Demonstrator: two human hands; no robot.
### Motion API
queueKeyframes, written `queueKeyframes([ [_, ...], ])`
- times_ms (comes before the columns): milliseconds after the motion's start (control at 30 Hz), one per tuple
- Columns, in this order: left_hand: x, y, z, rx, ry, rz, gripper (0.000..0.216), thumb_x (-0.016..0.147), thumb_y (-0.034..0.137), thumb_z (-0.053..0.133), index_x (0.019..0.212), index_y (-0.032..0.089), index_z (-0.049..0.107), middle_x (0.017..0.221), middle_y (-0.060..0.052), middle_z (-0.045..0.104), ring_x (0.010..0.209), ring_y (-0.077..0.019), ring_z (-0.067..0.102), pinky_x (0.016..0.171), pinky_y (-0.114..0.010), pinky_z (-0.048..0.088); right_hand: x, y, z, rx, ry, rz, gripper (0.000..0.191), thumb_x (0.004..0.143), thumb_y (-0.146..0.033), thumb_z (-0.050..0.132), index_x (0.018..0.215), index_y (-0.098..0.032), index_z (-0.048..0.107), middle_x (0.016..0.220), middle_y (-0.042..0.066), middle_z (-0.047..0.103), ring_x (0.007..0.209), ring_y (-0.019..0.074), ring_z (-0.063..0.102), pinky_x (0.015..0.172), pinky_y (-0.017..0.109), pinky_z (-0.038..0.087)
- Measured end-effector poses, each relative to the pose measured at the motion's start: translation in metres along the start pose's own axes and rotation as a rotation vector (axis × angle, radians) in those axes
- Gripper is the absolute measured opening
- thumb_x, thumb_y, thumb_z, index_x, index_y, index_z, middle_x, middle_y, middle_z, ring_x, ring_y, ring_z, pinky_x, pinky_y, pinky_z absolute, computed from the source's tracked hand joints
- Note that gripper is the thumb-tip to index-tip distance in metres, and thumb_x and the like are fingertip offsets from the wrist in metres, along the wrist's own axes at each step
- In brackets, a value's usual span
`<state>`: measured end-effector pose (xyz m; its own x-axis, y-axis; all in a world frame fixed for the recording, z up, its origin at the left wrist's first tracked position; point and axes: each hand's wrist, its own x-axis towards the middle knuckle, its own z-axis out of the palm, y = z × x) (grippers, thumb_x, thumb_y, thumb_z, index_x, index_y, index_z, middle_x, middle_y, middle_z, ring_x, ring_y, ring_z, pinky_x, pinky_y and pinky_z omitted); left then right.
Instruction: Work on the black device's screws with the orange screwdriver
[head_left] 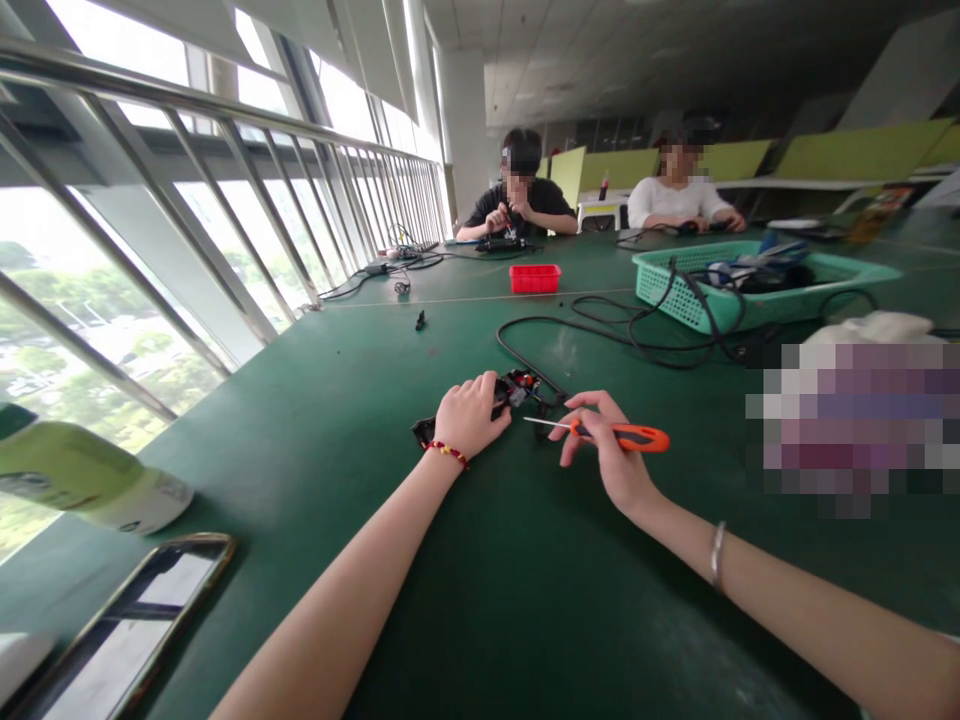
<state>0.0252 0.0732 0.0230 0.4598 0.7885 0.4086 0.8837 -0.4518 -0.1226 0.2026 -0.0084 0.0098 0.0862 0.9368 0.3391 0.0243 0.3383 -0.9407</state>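
My left hand (469, 415) presses down over a black corded device (519, 386) that lies on the green table, fingers wrapped round its body. Red and other coloured wires show at its far end, where the housing appears opened; the middle is hidden under my palm. In my right hand (616, 460) is a screwdriver (641, 438) with an orange and black handle. Its thin metal shaft points left, the tip close to the device's near side; whether it touches cannot be told. A black cable (529, 358) runs from the device towards the right.
Beyond my hands are a small black part (420, 321), a red tray (535, 280) and a green basket (675, 290) with cords and tools. A phone (161, 610) and a green bottle (82, 470) are at left. Two people sit across the table. A blurred-out bundle lies at right.
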Motion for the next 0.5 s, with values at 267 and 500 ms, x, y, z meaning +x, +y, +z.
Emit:
queueKeyframes([
  [267, -0.001, 0.0, -0.001, -0.022, 0.005, -0.008, 0.032, 0.083, 0.035, 0.047, 0.108, 0.015, 0.046, 0.091, -0.006, 0.065, 0.087, -0.0214, 0.062, 0.073, -0.032, 0.044, 0.006, 0.006, -0.002, 0.089, 0.129, 0.194, 0.038, 0.08, -0.048, 0.054, 0.06, -0.02, 0.038, 0.041, -0.009, 0.034, 0.034, 0.0043, 0.028, 0.036, 0.019, 0.024],
  [500, 0.0, 0.0, -0.001, -0.036, 0.003, -0.018, 0.032, 0.082, 0.035, 0.048, 0.108, 0.016, 0.045, 0.091, -0.006, 0.065, 0.086, -0.0216, 0.062, 0.072, -0.031, 0.044, 0.009, 0.011, -0.006, 0.031, 0.08, 0.158, 0.033, 0.082, -0.047, 0.054, 0.064, -0.021, 0.046, 0.04, -0.009, 0.039, 0.035, 0.006, 0.033, 0.036, 0.02, 0.026],
])
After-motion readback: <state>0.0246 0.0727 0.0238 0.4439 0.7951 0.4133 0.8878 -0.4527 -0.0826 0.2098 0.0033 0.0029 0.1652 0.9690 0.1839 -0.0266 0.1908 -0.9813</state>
